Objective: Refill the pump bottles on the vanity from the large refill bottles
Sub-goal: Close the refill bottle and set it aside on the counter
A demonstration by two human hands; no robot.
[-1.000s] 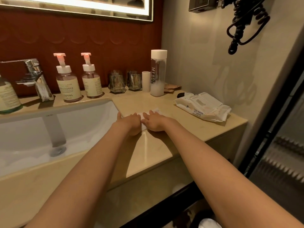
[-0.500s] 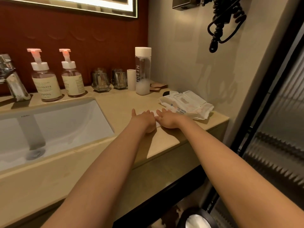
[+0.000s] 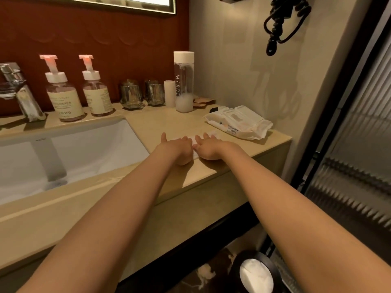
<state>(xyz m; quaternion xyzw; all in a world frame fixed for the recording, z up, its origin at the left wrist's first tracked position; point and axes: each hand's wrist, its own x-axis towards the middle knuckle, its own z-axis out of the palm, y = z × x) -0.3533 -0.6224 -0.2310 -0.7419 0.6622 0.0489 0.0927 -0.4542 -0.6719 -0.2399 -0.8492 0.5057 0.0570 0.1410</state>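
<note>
On the front strip of the counter (image 3: pixel 169 123), just right of the sink (image 3: pixel 95 149), the left hand (image 3: pixel 177 148) and right hand (image 3: pixel 208 148) lie side by side, almost touching. Both hands are open, fingers stretched forward and pressed flat on a thin white sheet (image 3: pixel 214 134). Only slivers of the sheet show between and beyond the fingers, so I cannot tell whether it is a wipe or a tissue.

The step looks like smoothing or wiping with this sheet, probably to dry the surface or to lay a pad for pouring. To do it well, press evenly with both palms and slide outward from the middle, so the sheet flattens instead of bunching. Stay short of the counter's front edge, where the sheet could slip off.

The things to be refilled stand well apart from the hands, at the back beside the faucet (image 3: pixel 20 92). The larger pump bottle (image 3: pixel 63 98) and the smaller pump bottle (image 3: pixel 96 94) are both upright with pumps on. A tall clear bottle (image 3: pixel 183 81) with a white cap stands at the back right, nearly empty. Whether it counts as a refill bottle I cannot tell. A pack of wet wipes (image 3: pixel 239 123) lies just beyond the right hand, ready if a fresh sheet is needed.
</note>
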